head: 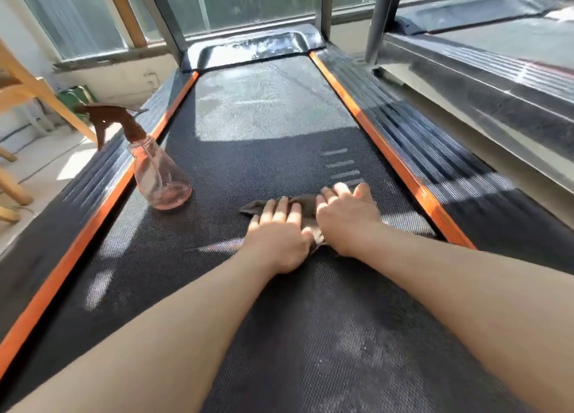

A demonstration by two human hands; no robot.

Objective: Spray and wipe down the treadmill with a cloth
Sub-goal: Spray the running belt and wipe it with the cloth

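A dark grey cloth [306, 204] lies flat on the treadmill's black belt [264, 127], mid-belt. My left hand [278, 234] presses on the cloth's left part with straight fingers. My right hand [344, 218] presses its right part, fingers spread. Most of the cloth is hidden under both hands. A clear pink spray bottle [160, 176] with a brown trigger head stands upright on the belt's left side, apart from my hands. Orange strips [382, 142] and ribbed black side rails flank the belt.
A second treadmill [497, 80] runs alongside on the right. Metal uprights [380, 18] and windows stand at the far end. A wooden chair [28, 83] and a green object [74, 97] sit on the floor at the left. Dust patches mark the belt.
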